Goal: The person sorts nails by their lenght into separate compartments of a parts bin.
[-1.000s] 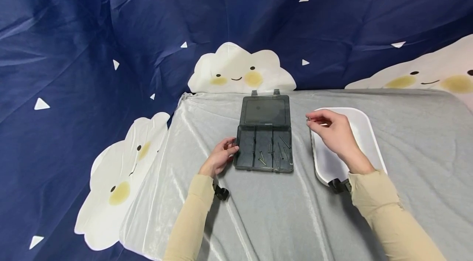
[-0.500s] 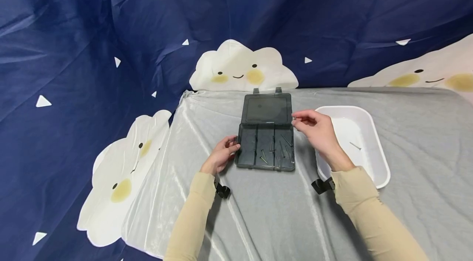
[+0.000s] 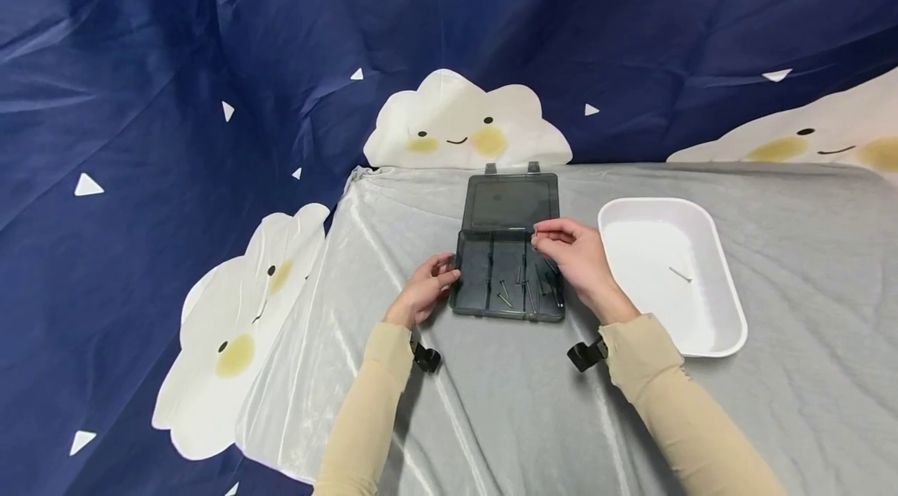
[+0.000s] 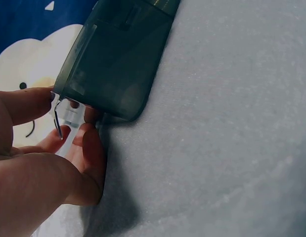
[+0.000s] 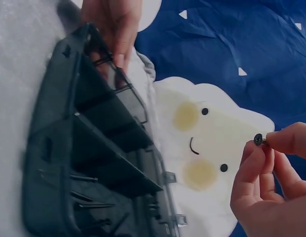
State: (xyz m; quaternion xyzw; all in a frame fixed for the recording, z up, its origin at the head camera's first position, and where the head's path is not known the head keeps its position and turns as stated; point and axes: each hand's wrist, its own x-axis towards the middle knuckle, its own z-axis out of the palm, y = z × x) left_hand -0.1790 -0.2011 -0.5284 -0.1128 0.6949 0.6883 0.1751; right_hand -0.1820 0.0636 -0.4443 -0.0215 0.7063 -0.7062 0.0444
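A dark translucent plastic compartment box [image 3: 471, 278] lies on the grey cloth, its lid [image 3: 512, 202] folded back. My left hand [image 3: 424, 289] holds its left side, thumb at the rim and fingers curled below it. Between thumb and fingertips, my right hand [image 3: 578, 258] pinches a small screw [image 5: 258, 139], its cross-slotted head showing in the right wrist view. This hand is above the right compartment, near the hinge. Several loose screws [image 5: 96, 205] lie in the right compartment, partly hidden by the right hand in the head view. Two more screws [image 3: 504, 299] are in the middle compartment; the left one is bare.
To the right of the box stands a white tray [image 3: 731, 307] with one screw [image 3: 679, 274] on its floor. Behind the cloth-covered table [image 3: 505, 402] hangs a dark blue curtain [image 3: 295, 12] printed with white clouds and triangles.
My right hand has moved left from over the tray's edge to above the box, carrying the screw. That uncovered the screw lying in the tray. The left hand stays at the box.
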